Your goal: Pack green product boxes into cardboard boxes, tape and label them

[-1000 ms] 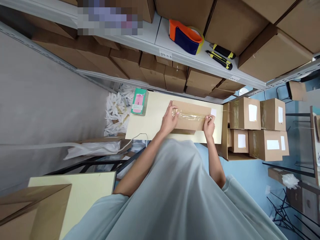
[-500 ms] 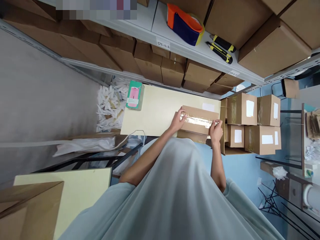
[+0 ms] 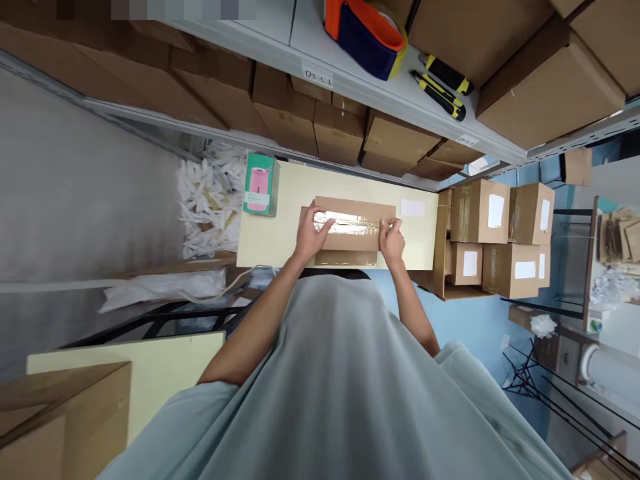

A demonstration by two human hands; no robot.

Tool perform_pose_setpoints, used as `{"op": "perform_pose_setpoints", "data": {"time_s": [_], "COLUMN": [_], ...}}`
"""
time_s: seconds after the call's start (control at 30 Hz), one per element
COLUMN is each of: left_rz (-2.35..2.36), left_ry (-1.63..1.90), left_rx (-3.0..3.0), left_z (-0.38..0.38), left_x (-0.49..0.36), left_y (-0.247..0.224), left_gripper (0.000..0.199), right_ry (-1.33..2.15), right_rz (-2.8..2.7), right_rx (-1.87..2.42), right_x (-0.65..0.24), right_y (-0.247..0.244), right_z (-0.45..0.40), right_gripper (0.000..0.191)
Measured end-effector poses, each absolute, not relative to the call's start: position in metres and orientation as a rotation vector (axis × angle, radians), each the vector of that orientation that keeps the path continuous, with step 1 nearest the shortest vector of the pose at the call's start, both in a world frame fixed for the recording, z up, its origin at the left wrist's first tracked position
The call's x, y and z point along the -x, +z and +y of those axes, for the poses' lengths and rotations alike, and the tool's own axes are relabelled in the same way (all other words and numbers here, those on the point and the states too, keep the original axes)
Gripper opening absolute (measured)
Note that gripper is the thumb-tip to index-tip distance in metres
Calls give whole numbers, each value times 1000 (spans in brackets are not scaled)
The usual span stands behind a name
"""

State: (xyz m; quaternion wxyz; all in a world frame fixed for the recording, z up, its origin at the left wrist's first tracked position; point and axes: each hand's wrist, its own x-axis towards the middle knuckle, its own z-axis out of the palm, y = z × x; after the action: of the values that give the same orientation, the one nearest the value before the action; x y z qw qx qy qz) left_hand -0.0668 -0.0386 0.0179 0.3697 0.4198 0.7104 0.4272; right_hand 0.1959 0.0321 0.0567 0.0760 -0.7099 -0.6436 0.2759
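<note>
1. Cardboard box (image 3: 353, 241), oblong and closed on top, was over the pale desk (image 3: 270, 243), close to its front edge and between the person's two hands; its long side ran left to right. Whether it lay flat or was slightly raised, I could not tell.
2. Shiny tape (image 3: 345, 222) ran lengthwise along the upper face, catching the light.
3. Left hand (image 3: 310, 237): its grip was closed on the box's left end, the thumb over the tape and the fingers around the far left corner.
4. Right hand (image 3: 393, 241): its grip was closed on the opposite end, the thumb on the upper face and the fingers curled beside it.
5. White sheet (image 3: 413, 208) lay flat on the desk, near the right hand and apart from the box.
6. Green package (image 3: 259, 185) with a pink panel stood at the desk's left end.
7. White scraps (image 3: 213, 207) were heaped beyond that end.
8. Labelled boxes (image 3: 480, 212) stood in and about an open carton (image 3: 437, 280) at the desk's right end.
9. Grey shelf (image 3: 280, 50) ran along the far side, above a row of brown cartons (image 3: 340, 137); it bore an orange-and-blue tape dispenser (image 3: 365, 40) and two black-and-yellow cutters (image 3: 447, 75).
</note>
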Motion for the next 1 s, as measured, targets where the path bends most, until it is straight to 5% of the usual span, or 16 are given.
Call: {"op": "perform_pose_setpoints", "data": {"time_s": [0.3, 0.53, 1.0], "left_rz": [1759, 1693, 1785], "left_ry": [1142, 1173, 1178], "left_rx": [-1057, -1057, -1114], "left_z": [-35, -39, -34], "left_x": [60, 63, 58], "left_y": [17, 8, -2], "left_gripper": [45, 88, 94], "right_ry": [804, 674, 645], "right_rz": [-1796, -1803, -1948], "right_rx": [2183, 2160, 1991], "right_x": [-195, -182, -192], "right_y": [64, 64, 75], "right_z": [25, 14, 20], "right_gripper": [46, 74, 66]}}
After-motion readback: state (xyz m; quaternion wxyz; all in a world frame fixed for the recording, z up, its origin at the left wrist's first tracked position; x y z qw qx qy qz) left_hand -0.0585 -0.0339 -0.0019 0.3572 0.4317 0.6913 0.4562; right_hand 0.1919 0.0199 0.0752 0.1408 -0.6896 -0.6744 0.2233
